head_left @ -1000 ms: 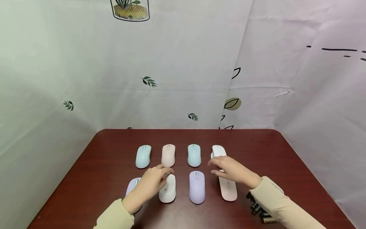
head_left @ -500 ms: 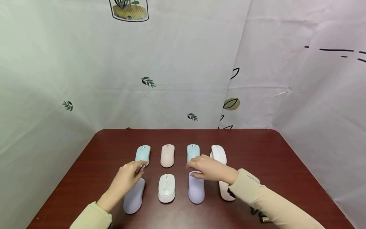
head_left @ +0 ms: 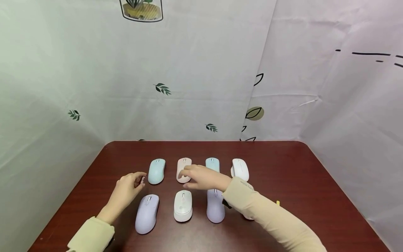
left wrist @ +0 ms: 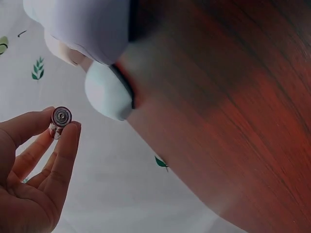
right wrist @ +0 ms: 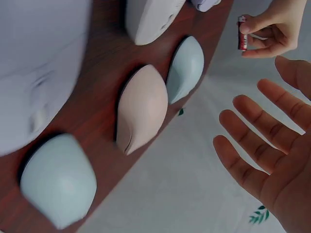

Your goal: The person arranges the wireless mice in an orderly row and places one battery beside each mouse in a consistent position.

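My left hand (head_left: 126,185) pinches a small battery (left wrist: 60,121) between thumb and fingertips, its round end facing the left wrist camera. This hand is left of the back-left mint mouse (head_left: 156,171) and above the front-left lilac mouse (head_left: 147,214). With its fingers spread and holding nothing, my right hand (right wrist: 277,141) reaches toward the left. In the head view it overlaps the pink mouse (head_left: 184,161), just behind the white mouse (head_left: 183,206). The right wrist view shows the left hand (right wrist: 277,29) with the red-and-dark battery ahead of the right fingertips.
Farther right are a light-blue mouse (head_left: 212,163), a second lilac mouse (head_left: 215,210) and another white mouse (head_left: 240,169). The right sleeve (head_left: 267,213) covers most of a front-right mouse. A small yellow bit (head_left: 278,203) pokes out beside the sleeve. White cloth (head_left: 201,70) hangs behind the table.
My left hand has moved left with the battery, away from the front white mouse. My right hand has moved left from the right-hand mice to over the pink one, its sleeve now hiding the batteries.
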